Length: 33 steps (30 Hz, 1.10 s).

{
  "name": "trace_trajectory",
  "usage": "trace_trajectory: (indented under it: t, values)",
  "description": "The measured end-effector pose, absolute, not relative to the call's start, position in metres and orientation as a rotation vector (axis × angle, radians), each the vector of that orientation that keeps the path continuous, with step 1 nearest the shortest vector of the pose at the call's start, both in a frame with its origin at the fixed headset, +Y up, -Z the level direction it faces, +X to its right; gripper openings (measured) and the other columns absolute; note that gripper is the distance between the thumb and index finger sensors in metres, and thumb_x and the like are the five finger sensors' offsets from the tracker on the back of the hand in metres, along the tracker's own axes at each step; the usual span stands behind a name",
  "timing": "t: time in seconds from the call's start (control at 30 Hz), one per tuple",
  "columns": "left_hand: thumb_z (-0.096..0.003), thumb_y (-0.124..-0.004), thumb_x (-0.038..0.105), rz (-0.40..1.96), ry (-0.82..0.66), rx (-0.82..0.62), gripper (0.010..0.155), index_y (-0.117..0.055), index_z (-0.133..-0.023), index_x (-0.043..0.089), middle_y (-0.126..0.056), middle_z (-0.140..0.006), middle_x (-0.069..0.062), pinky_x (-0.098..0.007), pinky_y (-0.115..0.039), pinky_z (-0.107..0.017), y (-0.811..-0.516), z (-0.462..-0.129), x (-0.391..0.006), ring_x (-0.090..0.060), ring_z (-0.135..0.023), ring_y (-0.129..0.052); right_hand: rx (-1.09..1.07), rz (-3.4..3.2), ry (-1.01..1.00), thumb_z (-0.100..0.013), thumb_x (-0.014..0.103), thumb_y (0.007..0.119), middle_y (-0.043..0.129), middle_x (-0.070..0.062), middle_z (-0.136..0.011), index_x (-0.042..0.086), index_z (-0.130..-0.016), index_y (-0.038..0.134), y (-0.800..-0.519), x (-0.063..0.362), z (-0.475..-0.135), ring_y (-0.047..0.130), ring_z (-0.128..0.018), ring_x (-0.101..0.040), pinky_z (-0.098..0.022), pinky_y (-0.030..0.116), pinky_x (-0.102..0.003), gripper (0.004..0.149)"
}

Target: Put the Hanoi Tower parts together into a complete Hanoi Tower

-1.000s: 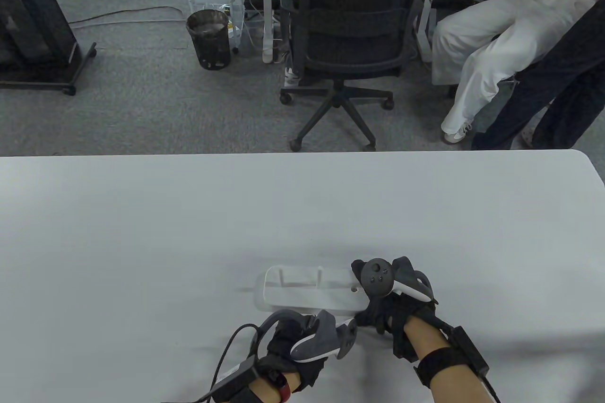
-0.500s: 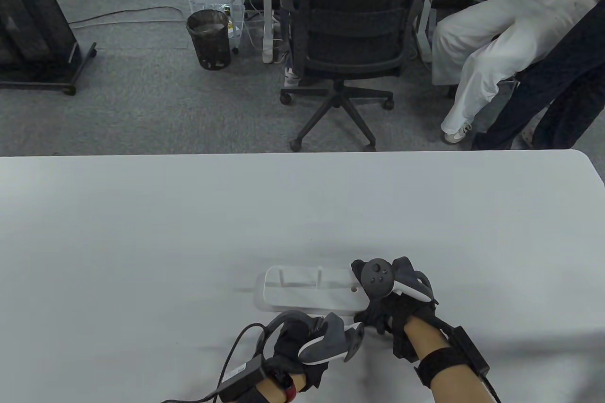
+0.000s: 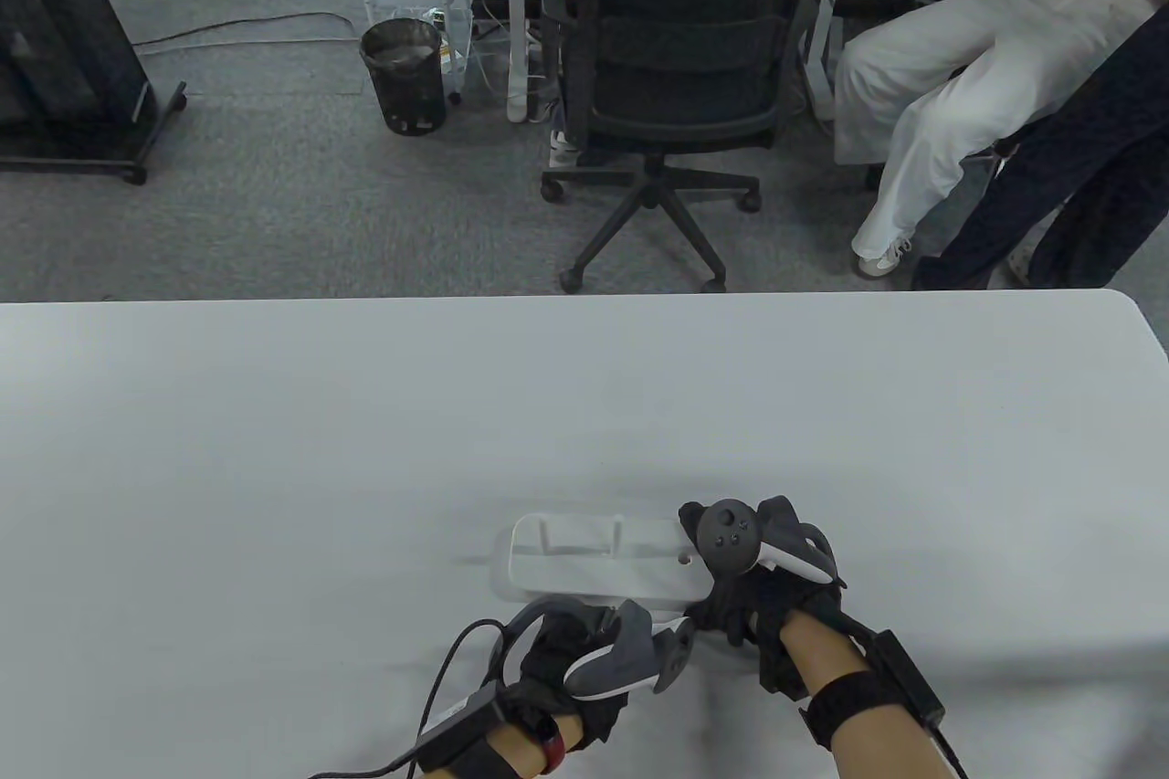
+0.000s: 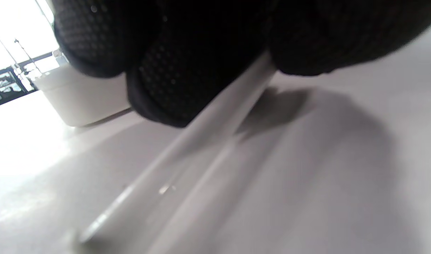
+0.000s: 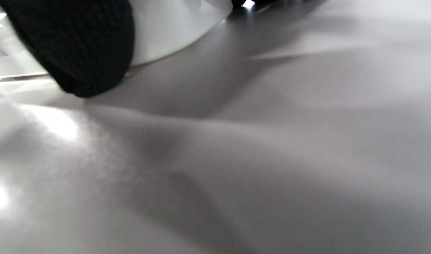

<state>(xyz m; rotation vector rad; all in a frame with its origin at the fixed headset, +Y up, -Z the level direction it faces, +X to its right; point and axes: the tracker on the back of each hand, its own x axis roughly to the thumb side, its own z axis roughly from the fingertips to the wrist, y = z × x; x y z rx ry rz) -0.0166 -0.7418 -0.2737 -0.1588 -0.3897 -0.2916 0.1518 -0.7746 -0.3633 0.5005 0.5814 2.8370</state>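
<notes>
The white Hanoi Tower base (image 3: 594,573) lies on the table near the front edge. Two thin white pegs (image 3: 545,537) (image 3: 617,534) stand upright in it, and an open hole (image 3: 685,558) shows near its right end. My right hand (image 3: 753,587) holds the base's right end; in the right wrist view a gloved finger (image 5: 78,46) presses against the base's rounded side (image 5: 173,28). My left hand (image 3: 584,647) is just in front of the base. In the left wrist view its fingers (image 4: 173,70) grip a white peg (image 4: 187,141) slanting low over the table, with the base (image 4: 81,102) behind.
The white table (image 3: 274,450) stretches wide to the left, right and behind the base. Beyond its far edge stand a black office chair (image 3: 676,76) and a seated person (image 3: 959,85). The gloves' cables trail off the front edge.
My left hand shifted a little to the right, then came back left and closer to the base's front edge. My right hand and the base have not moved.
</notes>
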Motion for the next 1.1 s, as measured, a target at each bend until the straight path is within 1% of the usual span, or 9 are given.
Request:
trace_trajectory:
  t: [0.17,0.43,0.7,0.9,1.0,1.1]
  values:
    - [-0.0358,-0.088,0.044,-0.113,-0.39,-0.126,0.052,-0.088,-0.08,0.018,-0.103,-0.065,-0.006,-0.04,-0.091,-0.04,-0.717,-0.277,-0.02,-0.025,-0.041,-0.109,0.501,2.836,0.582,-0.029,0.044,0.092,0.025,-0.016,-0.109,0.018,-0.099,0.01,-0.774,0.152,-0.363,0.03,-0.101,-0.043,-0.071,0.035,-0.063,0.111]
    - [-0.0352,-0.088,0.043,0.13,-0.43,-0.02,0.05,-0.088,-0.08,0.02,-0.103,-0.068,-0.006,-0.039,-0.094,-0.041,-0.673,-0.28,-0.019,-0.025,-0.044,-0.112,0.5,2.834,0.581,-0.029,0.044,0.092,0.025,-0.016,-0.109,0.018,-0.099,0.01,-0.774,0.152,-0.363,0.03,-0.101,-0.043,-0.071,0.035,-0.063,0.111]
    - [-0.0354,-0.09,0.041,0.366,-0.429,0.135,0.047,-0.088,-0.079,0.024,-0.103,-0.071,-0.005,-0.038,-0.097,-0.042,-0.637,-0.291,-0.029,-0.026,-0.05,-0.114,0.501,2.828,0.579,-0.029,0.044,0.092,0.025,-0.015,-0.109,0.018,-0.099,0.01,-0.775,0.153,-0.364,0.03,-0.101,-0.043,-0.071,0.035,-0.063,0.111]
    - [-0.0364,-0.091,0.04,0.504,-0.414,0.149,0.045,-0.087,-0.08,0.027,-0.1,-0.076,-0.003,-0.037,-0.097,-0.045,-0.627,-0.306,-0.03,-0.026,-0.055,-0.114,0.498,2.822,0.577,-0.029,0.044,0.092,0.025,-0.015,-0.109,0.018,-0.099,0.01,-0.775,0.153,-0.363,0.029,-0.101,-0.043,-0.071,0.034,-0.063,0.111]
    - [-0.0367,-0.091,0.039,0.565,-0.403,0.135,0.045,-0.087,-0.08,0.028,-0.1,-0.078,-0.003,-0.037,-0.097,-0.046,-0.627,-0.313,-0.03,-0.026,-0.057,-0.114,0.496,2.822,0.582,-0.029,0.044,0.093,0.024,-0.015,-0.109,0.018,-0.099,0.01,-0.775,0.153,-0.363,0.029,-0.101,-0.043,-0.071,0.034,-0.063,0.111]
    - [-0.0372,-0.092,0.038,0.618,-0.39,0.087,0.044,-0.087,-0.08,0.029,-0.099,-0.079,-0.002,-0.037,-0.097,-0.047,-0.629,-0.32,-0.029,-0.027,-0.059,-0.114,0.494,2.822,0.583,-0.029,0.044,0.093,0.024,-0.015,-0.109,0.018,-0.099,0.01,-0.775,0.153,-0.363,0.029,-0.101,-0.042,-0.071,0.034,-0.063,0.111]
